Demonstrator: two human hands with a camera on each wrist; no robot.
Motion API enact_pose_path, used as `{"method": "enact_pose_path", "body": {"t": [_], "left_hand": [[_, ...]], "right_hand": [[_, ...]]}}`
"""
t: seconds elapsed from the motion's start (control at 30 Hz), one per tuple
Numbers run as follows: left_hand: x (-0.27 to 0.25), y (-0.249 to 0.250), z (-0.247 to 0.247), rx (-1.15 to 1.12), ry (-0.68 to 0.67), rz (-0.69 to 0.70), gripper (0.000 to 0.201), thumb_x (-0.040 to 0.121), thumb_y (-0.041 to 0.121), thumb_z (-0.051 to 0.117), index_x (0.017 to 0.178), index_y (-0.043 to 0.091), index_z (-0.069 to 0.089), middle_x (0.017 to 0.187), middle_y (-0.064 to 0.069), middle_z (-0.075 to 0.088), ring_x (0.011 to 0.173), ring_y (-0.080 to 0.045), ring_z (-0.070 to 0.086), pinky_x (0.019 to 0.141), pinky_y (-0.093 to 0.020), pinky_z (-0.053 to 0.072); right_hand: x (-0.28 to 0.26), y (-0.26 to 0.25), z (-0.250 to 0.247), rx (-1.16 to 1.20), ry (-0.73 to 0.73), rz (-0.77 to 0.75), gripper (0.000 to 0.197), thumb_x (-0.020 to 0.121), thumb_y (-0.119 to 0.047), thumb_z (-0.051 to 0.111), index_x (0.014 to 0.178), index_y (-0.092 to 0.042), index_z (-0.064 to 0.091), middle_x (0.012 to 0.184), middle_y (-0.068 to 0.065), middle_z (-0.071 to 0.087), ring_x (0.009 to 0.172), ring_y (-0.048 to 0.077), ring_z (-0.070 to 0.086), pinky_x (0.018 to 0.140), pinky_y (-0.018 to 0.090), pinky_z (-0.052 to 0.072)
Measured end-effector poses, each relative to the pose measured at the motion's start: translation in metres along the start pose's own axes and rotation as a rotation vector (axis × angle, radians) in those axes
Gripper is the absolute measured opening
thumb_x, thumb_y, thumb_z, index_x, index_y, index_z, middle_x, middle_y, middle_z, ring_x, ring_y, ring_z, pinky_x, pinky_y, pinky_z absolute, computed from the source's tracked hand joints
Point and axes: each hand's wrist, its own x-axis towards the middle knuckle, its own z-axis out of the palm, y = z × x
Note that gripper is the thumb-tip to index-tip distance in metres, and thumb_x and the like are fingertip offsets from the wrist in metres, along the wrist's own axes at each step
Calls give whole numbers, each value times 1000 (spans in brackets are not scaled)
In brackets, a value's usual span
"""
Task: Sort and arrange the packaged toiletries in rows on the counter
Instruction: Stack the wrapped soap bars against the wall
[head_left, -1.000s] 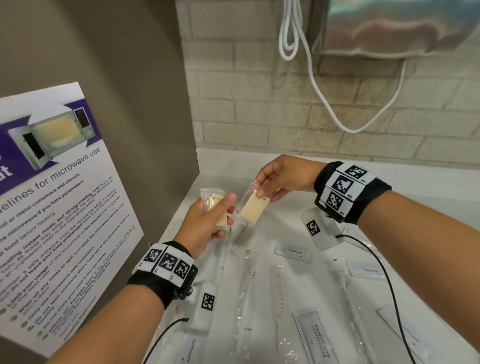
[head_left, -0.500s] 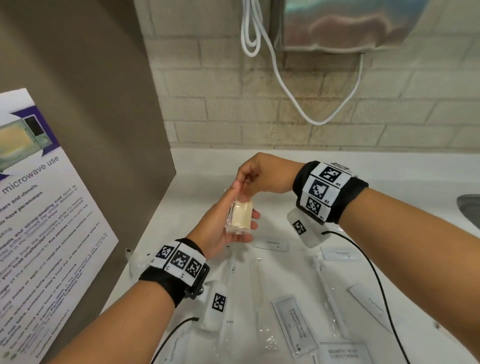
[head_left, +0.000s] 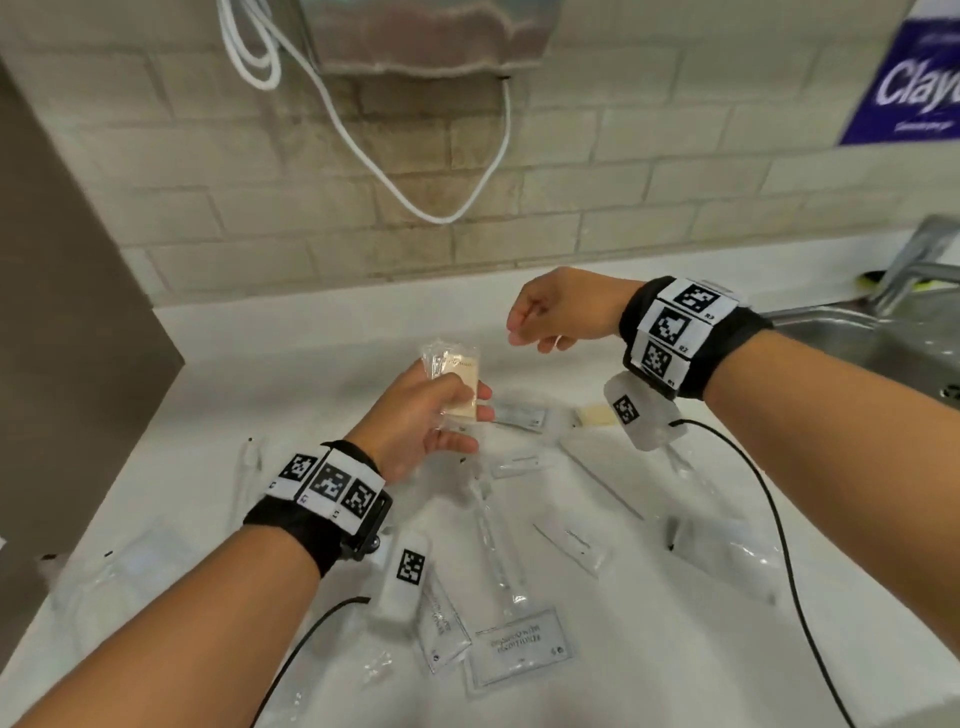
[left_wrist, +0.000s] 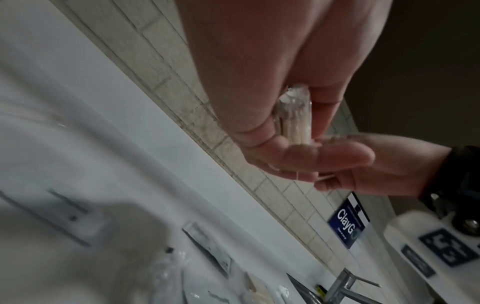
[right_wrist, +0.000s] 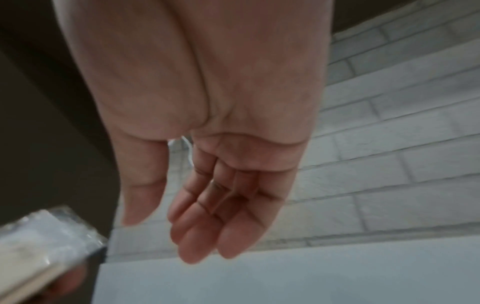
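The far strip of the counter (head_left: 332, 332) below the brick wall (head_left: 649, 208) lies bare, open to a hand from above. A brown panel (head_left: 78, 312) closes the left side; the sink (head_left: 872, 343) and faucet (head_left: 919, 260) bound the right. Nearer, scattered clear packets (head_left: 519, 654) cover the surface, leaving only narrow gaps. A white cord (head_left: 426, 208) hangs on the wall above.

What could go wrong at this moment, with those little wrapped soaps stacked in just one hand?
The left hand alone grips the stacked soap packets; their slick wrappers might slide apart and drop among the other packets on the counter. The right hand is empty, and its dangling cable hangs over sachets and could drag them out of place. The sink lies close by.
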Motion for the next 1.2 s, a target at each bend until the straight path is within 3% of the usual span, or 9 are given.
{"method": "enact_pose_path", "body": {"t": [0.17,0.3,0.43,0.57,0.67,0.8,0.87,1.0,1.2], "left_hand": [[24,-6,40,9,-1,-7,36,93,-1,43,128,6,46,96,-9,65,79,-19,71,48,-27,54],[46,-9,70,-6,24,-13,38,93,-2,44,130,6,45,98,-10,65,80,-21,70,48,-27,54],[63,-16,86,29,89,-2,42,92,-2,47,131,8,38,104,-13,66,84,-23,71,51,-29,55],[77,-22,91,37,139,-11,41,91,0,49,130,8,39,106,-13,67,85,-23,71,52,-29,53],[85,-26,92,49,150,-23,39,91,0,49,128,7,42,105,-12,67,87,-23,71,53,-28,53],[89,-32,89,41,172,-48,38,91,-1,48,128,8,42,105,-12,66,86,-23,70,52,-29,54],[88,-33,86,32,183,-52,38,91,-2,48,128,8,42,106,-13,66,86,-24,70,51,-29,54],[86,-34,85,18,196,-52,38,91,-1,49,127,9,42,108,-14,66,87,-24,70,51,-28,55],[81,-34,87,-18,198,-29,38,91,-2,50,128,9,42,116,-16,63,89,-25,70,57,-31,59]], "right_hand": [[2,85,-6,-200,-126,182,24,85,-22,69,106,-11,65,96,6,67,74,14,62,67,28,51],[13,136,7,-461,-200,202,50,87,-29,67,131,-13,53,130,4,56,119,23,54,99,32,42],[23,162,22,-529,-239,129,66,85,-26,69,143,-17,39,143,4,46,130,25,46,105,33,39],[34,167,24,-635,-291,51,65,82,-24,72,138,-6,44,135,8,52,122,27,52,100,36,46],[44,172,19,-566,-279,59,60,73,-24,80,126,-9,56,122,5,60,111,26,59,90,34,49],[46,177,10,-278,-256,50,25,72,-15,80,86,-20,60,89,-3,55,79,23,61,73,35,54],[44,175,2,-59,-268,65,25,78,-7,74,78,-21,53,83,-1,53,69,25,62,72,37,59],[34,167,-12,219,-234,80,21,86,-1,64,93,-15,50,95,8,57,70,23,66,67,36,58],[14,146,-43,0,-234,-34,32,85,-4,66,113,-12,56,90,8,61,68,16,63,59,25,54]]}}
